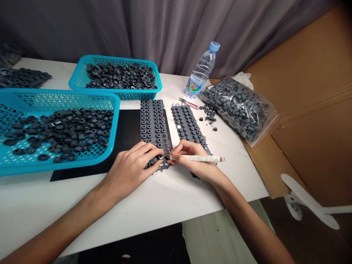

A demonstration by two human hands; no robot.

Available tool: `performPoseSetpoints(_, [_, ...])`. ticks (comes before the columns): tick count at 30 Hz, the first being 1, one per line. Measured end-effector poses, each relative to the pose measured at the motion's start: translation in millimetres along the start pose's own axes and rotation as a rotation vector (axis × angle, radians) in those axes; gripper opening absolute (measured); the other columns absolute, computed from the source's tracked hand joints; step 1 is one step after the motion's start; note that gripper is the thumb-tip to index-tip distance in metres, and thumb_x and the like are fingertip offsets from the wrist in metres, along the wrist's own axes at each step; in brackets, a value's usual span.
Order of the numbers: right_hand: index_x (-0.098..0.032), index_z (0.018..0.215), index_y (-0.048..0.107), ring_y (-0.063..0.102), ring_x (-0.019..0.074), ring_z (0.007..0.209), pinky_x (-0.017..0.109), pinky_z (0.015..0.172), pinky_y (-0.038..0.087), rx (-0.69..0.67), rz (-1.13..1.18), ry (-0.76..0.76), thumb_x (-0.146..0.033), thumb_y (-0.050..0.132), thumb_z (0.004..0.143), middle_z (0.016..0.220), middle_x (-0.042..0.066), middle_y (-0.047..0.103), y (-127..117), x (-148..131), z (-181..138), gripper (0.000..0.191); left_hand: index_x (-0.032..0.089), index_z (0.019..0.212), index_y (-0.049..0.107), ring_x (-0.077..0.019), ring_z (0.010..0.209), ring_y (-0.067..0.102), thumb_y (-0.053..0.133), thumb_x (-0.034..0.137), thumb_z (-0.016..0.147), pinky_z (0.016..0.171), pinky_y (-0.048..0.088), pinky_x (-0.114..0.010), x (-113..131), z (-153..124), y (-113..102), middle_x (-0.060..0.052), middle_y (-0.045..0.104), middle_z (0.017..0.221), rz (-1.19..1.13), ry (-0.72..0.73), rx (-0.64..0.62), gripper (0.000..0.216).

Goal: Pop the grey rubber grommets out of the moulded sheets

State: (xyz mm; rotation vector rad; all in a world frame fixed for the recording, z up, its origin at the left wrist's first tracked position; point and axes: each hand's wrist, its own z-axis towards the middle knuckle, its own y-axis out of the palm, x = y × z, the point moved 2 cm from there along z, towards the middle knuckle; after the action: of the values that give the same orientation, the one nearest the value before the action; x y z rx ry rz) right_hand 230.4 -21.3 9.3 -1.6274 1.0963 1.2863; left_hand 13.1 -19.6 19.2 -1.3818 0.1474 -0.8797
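My left hand (pixel 136 159) rests at the near end of a dark grey moulded sheet (pixel 151 119) covered in rows of round, holed parts. Its thumb and index finger close around a small dark grey ring-shaped part (pixel 161 157). My right hand (pixel 192 159) grips a pen-like tool (pixel 203 158) wrapped in white, with a reddish end. The tool's tip meets the sheet beside my left fingertips; the exact contact is hidden. Under and behind my right hand lies a second grey sheet (pixel 187 123) of round knobs, with a white dot on one.
Two blue baskets (pixel 117 110) (pixel 159 82) hold loose grey parts. A black mat (pixel 126 128) lies beneath the first sheet. Behind stand a water bottle (pixel 200 73), pink-handled snips (pixel 191 104), scattered bits (pixel 209 113) and a filled plastic bag (pixel 239 106). Cardboard (pixel 308 95) borders the right side.
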Motion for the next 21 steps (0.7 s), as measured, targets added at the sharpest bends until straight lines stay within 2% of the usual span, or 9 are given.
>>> performPoseSetpoints(11, [-0.020,0.085,0.063,0.072,0.0184,0.085,0.028,0.078,0.055,-0.011,-0.078,-0.034,-0.018,0.066,0.088,0.088,0.003,0.075,3.3,-3.0,-0.5,0.005,0.026,0.112,0.070,-0.0205,0.101,0.066,0.061,0.030,0.101,0.080,0.052,-0.030,0.2,0.1,-0.3,0.000,0.073,0.107,-0.002,0.004,-0.015,0.015])
performPoseSetpoints(21, [-0.021,0.078,0.060,0.072,0.0191,0.080,0.029,0.074,0.055,0.044,-0.194,-0.057,-0.018,0.063,0.085,0.084,0.002,0.075,7.8,-5.6,0.7,0.009,0.025,0.111,0.068,-0.0206,0.101,0.066,0.060,0.030,0.102,0.078,0.050,-0.032,0.4,1.9,-1.4,-0.001,0.072,0.106,0.011,0.037,-0.025,0.013])
